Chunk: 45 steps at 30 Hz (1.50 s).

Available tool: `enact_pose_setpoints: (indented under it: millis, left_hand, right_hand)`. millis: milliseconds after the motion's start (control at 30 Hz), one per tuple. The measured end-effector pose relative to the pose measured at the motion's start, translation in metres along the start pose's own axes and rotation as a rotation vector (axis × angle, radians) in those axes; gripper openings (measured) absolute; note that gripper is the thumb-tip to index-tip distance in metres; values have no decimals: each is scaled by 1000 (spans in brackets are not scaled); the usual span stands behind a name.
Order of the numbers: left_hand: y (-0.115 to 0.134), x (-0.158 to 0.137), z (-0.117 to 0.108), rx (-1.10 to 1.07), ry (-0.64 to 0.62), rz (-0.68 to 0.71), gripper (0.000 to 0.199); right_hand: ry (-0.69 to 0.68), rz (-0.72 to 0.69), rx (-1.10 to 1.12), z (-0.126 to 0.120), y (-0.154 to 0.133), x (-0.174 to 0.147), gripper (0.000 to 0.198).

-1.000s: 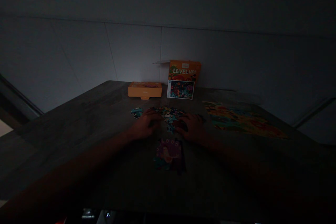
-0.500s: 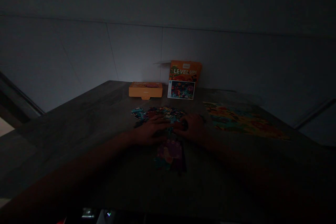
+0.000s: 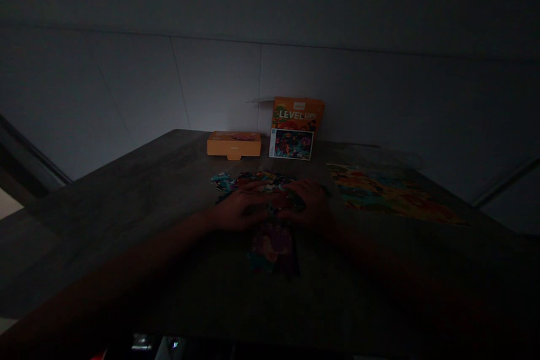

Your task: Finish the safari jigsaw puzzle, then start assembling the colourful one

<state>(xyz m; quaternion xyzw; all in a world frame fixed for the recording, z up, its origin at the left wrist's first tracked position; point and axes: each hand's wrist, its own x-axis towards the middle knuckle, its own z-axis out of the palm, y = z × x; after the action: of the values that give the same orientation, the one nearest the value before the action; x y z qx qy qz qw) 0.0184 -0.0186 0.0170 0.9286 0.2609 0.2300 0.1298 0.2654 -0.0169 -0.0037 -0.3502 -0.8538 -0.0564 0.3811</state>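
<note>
In dim light, a heap of jigsaw puzzle pieces (image 3: 265,178) lies on the table. My left hand (image 3: 238,208) rests at its near left side, fingers stretched toward the right and thumb apart. Opposite it, my right hand (image 3: 310,202) curves over the pieces, its thumb apart from its fingers. The fingertips of both hands nearly meet over small pieces, and I see no piece clearly gripped. Just below the hands lies a joined puzzle section (image 3: 272,244) with a purple figure with several eyes.
A colourful puzzle sheet (image 3: 392,194) lies flat at the right. Behind the heap are a low orange box (image 3: 234,146) and an upright "LEVEL UP!" box (image 3: 299,112), with a picture card (image 3: 291,144) leaning on it. A pale wall (image 3: 219,84) stands behind the table (image 3: 126,191).
My right hand's fingers have shifted slightly and spread from its thumb. My left hand has moved a little, its fingers closer to the right hand. The boxes and puzzle section stay put.
</note>
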Motion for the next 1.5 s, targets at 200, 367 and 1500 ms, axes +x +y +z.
enact_pose_setpoints:
  millis: [200, 367, 1500]
  left_hand:
    - [-16, 2, -2, 102, 286, -400, 41]
    - [-25, 2, -6, 178, 272, -706, 37]
    - [-10, -1, 5, 86, -209, -12, 40]
  right_hand:
    - [-24, 270, -145, 7, 7, -2, 55]
    - [-121, 432, -271, 11, 13, -4, 61]
    - [-195, 109, -8, 16, 19, -4, 14]
